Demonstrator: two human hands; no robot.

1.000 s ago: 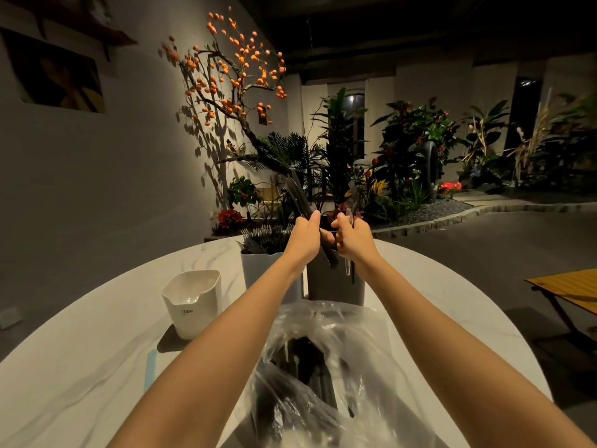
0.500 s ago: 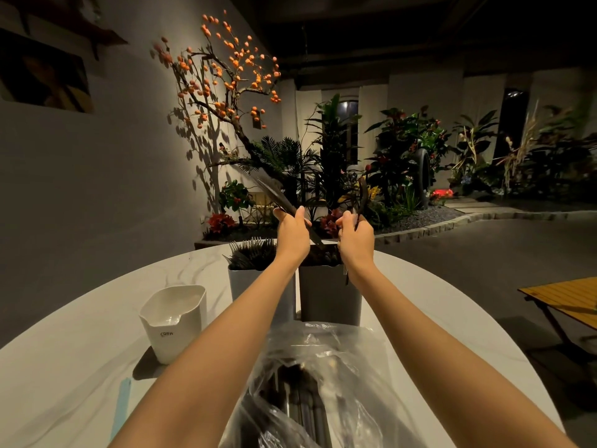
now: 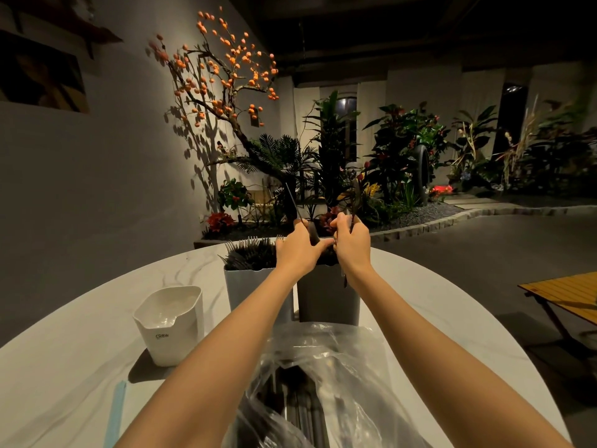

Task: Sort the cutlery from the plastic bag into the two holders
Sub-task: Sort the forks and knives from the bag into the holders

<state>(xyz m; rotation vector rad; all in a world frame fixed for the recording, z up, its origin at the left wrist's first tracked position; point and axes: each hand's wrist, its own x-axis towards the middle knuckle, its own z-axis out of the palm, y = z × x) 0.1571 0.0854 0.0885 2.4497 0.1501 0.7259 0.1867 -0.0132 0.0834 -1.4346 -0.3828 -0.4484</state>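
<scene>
Left hand [image 3: 298, 250]: curled round dark cutlery piece [image 3: 292, 202], long axis near upright, directly over dark holder [image 3: 328, 297] (fork holder [image 3: 248, 286] just left). Right hand [image 3: 352, 242]: pinches another piece.

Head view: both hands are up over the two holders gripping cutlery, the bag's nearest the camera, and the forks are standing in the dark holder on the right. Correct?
Not quite. The head view shows the forks standing in the light holder on the left, not the dark holder. The rest holds: the left hand and right hand grip cutlery above the holders, and the plastic bag lies nearest the camera.
</scene>
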